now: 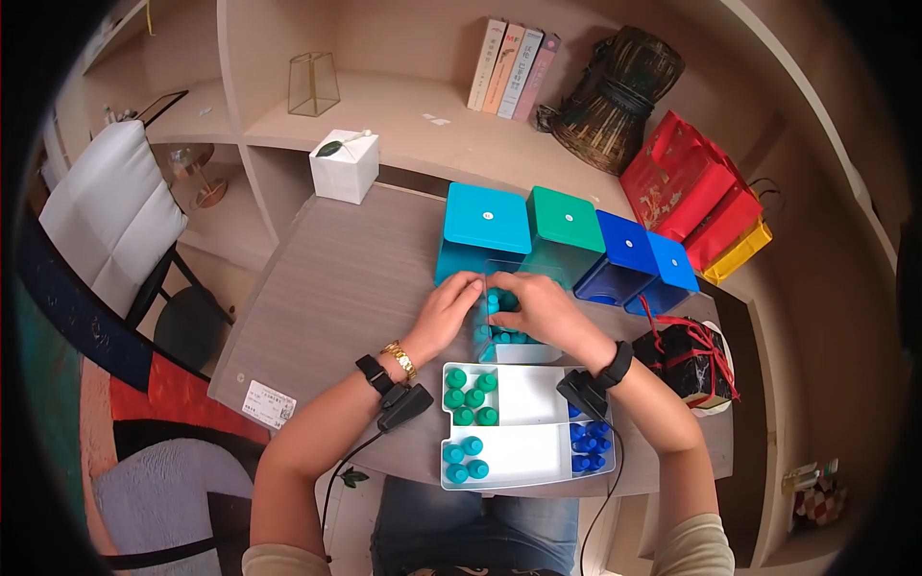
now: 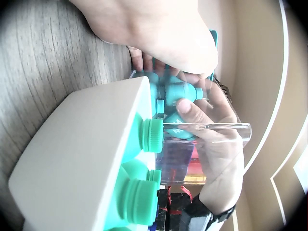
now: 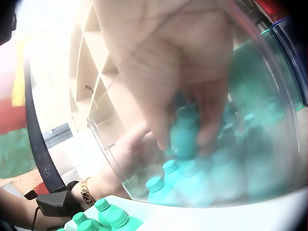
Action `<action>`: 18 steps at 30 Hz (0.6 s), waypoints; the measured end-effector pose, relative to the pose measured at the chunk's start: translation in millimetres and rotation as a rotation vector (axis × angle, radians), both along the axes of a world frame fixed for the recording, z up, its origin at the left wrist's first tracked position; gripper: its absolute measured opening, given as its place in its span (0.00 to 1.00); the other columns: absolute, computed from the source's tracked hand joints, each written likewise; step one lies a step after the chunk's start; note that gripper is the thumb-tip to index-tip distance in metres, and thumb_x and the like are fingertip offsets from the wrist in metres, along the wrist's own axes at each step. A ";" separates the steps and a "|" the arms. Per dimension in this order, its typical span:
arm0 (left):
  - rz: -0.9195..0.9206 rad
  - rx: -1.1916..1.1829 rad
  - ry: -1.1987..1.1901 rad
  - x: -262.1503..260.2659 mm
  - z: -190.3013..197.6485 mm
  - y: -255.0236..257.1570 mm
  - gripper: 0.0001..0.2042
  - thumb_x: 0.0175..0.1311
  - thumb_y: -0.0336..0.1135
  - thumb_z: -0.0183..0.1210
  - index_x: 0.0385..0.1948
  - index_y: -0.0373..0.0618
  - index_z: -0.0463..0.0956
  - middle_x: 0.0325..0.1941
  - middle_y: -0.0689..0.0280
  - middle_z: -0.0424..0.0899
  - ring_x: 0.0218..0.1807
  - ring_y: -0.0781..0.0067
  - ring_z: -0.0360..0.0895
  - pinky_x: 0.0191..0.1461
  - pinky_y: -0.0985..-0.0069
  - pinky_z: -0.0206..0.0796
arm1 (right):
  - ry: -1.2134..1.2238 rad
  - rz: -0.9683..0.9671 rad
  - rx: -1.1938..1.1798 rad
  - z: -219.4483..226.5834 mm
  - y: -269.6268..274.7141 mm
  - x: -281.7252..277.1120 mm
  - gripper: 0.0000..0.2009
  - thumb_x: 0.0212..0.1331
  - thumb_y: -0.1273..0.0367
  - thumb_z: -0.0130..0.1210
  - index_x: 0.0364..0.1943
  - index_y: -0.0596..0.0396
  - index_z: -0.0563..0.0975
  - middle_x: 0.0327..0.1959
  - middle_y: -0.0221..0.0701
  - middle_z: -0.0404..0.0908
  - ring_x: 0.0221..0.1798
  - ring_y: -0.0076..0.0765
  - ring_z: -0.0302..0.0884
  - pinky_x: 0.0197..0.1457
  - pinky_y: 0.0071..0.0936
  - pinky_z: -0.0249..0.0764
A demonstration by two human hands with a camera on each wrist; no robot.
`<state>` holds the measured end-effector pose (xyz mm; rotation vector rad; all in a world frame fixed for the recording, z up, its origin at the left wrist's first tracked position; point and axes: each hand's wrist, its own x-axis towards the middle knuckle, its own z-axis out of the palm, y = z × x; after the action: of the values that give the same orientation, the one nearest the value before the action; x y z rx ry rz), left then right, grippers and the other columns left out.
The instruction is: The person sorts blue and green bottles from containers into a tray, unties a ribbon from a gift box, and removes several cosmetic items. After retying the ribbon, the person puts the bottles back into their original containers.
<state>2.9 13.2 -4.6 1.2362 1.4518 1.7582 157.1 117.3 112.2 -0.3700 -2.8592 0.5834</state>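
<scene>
A clear box (image 1: 526, 353) with several teal bottles stands beyond the white tray (image 1: 533, 408). My left hand (image 1: 449, 312) rests against the box's left side, its fingertips near the upper edge. Inside the box my right hand (image 1: 538, 309) pinches a teal bottle (image 3: 184, 137) between thumb and fingers, with other teal bottles (image 3: 190, 177) around it. In the left wrist view, my right hand (image 2: 216, 144) shows through the clear wall. The tray holds green bottles (image 1: 463, 396) at far left, teal ones (image 1: 466, 460) at near left and dark blue ones (image 1: 590, 444) at right.
Behind the box stand a teal bin (image 1: 487, 219), a green bin (image 1: 568, 221), a dark blue bin (image 1: 629, 245) and a lighter blue bin (image 1: 675, 261). A black package with red ribbon (image 1: 693, 365) is at right, a white cube box (image 1: 346, 168) at back left.
</scene>
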 end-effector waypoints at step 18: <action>-0.006 0.014 -0.005 -2.7 -10.7 5.9 0.17 0.80 0.44 0.50 0.53 0.37 0.77 0.48 0.57 0.82 0.51 0.65 0.79 0.56 0.70 0.69 | 0.039 0.054 -0.044 20.2 5.3 7.9 0.17 0.55 0.68 0.71 0.50 0.56 0.84 0.44 0.40 0.86 0.39 0.41 0.85 0.42 0.33 0.80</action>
<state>0.2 19.1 -15.4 1.2406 1.4341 1.7688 165.0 122.6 132.4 -0.2853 -2.8308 0.6567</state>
